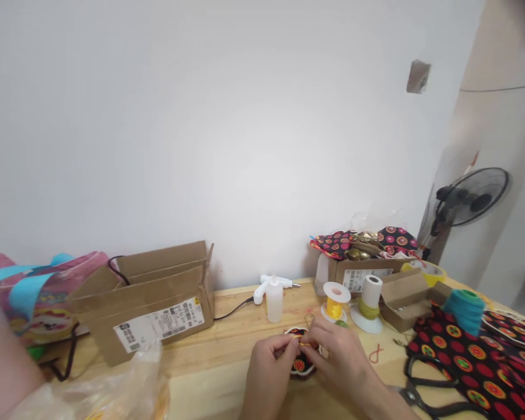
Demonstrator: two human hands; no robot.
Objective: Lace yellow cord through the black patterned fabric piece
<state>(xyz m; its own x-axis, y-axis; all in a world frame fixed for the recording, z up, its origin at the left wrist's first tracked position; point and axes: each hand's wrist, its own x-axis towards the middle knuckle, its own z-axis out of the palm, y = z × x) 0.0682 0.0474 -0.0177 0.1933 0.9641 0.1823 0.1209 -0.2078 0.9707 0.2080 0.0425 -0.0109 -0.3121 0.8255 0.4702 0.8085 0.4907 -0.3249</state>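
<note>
Both my hands meet low in the middle of the wooden table (pixel 227 344). My left hand (pixel 269 373) is closed in a pinch on a thin yellow cord (pixel 304 344). My right hand (pixel 339 359) is closed too, its fingers pinching the same cord from the right. Under the fingers lies a small black fabric piece (pixel 301 366) with red and orange circles; my hands partly cover it. Just behind them stands a white spool of yellow cord (pixel 335 301).
An open cardboard box (pixel 157 303) and a pink and blue bag (pixel 35 291) sit at the left. A white bottle (pixel 274 298), a glue gun (pixel 271 283), a second spool (pixel 369 302), a box of fabric (pixel 363 256), patterned cloth (pixel 468 356), scissors (pixel 424 396) and teal thread (pixel 466 309) fill the right. A fan (pixel 468 201) stands behind.
</note>
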